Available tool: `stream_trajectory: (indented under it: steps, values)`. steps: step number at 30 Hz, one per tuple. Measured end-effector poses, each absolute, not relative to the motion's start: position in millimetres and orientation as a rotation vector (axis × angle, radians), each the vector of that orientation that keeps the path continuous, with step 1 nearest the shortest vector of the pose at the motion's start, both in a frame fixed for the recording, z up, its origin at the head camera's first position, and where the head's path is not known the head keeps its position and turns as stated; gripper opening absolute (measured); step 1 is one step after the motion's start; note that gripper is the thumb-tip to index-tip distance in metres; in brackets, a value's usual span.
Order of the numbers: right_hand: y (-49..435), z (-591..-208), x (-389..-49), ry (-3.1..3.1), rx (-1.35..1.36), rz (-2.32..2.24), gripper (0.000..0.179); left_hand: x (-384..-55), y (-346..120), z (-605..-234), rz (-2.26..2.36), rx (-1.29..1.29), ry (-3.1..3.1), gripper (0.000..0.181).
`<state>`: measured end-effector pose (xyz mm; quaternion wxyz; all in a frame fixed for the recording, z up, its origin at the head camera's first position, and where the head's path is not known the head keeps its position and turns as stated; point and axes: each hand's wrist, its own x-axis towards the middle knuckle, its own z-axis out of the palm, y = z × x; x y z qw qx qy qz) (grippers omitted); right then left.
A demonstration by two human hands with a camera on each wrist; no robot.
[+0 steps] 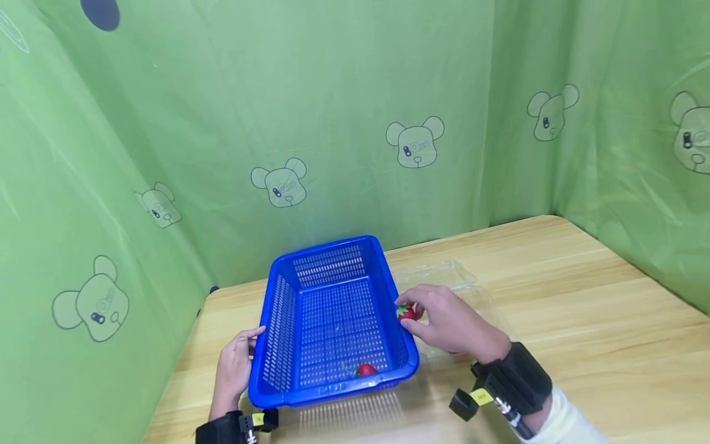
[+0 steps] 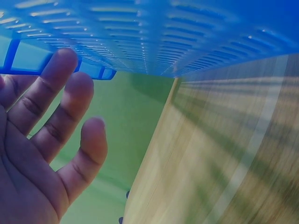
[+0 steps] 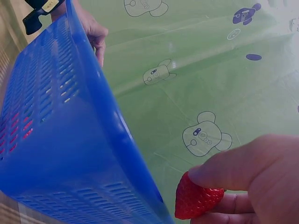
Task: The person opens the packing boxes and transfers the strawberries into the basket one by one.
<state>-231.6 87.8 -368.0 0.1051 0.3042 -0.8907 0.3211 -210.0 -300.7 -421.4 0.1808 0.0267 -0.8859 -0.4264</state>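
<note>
A blue perforated plastic basket (image 1: pixel 333 391) is tilted, its near end raised over the table. My left hand (image 1: pixel 234 367) grips its left rim; in the left wrist view, the fingers (image 2: pixel 63 116) reach up under the rim beside the slotted wall. Between the thumb and fingers of my right hand (image 1: pixel 452 317) is a red strawberry (image 1: pixel 407 312) with a green leafy top, at the basket's right rim. The right wrist view shows this strawberry (image 3: pixel 196 198) just outside the rim. Another strawberry (image 1: pixel 366 369) lies inside the basket at its near end.
A clear plastic container (image 1: pixel 488 302) lies on the wooden table (image 1: pixel 599 320) to the right of the basket, partly behind my right hand. Green curtains (image 1: pixel 344 123) with bear prints hang along the back and both sides of the table.
</note>
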Motion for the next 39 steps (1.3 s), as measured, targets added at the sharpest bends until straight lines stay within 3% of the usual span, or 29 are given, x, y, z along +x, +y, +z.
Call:
stream_trajectory:
  steps: [39]
  values:
    - [72.3,-369.7,-223.7,-2.628,0.982,0.952,0.027,-209.5,-296.7,-419.1,-1.248,0.106,-2.482,0.045]
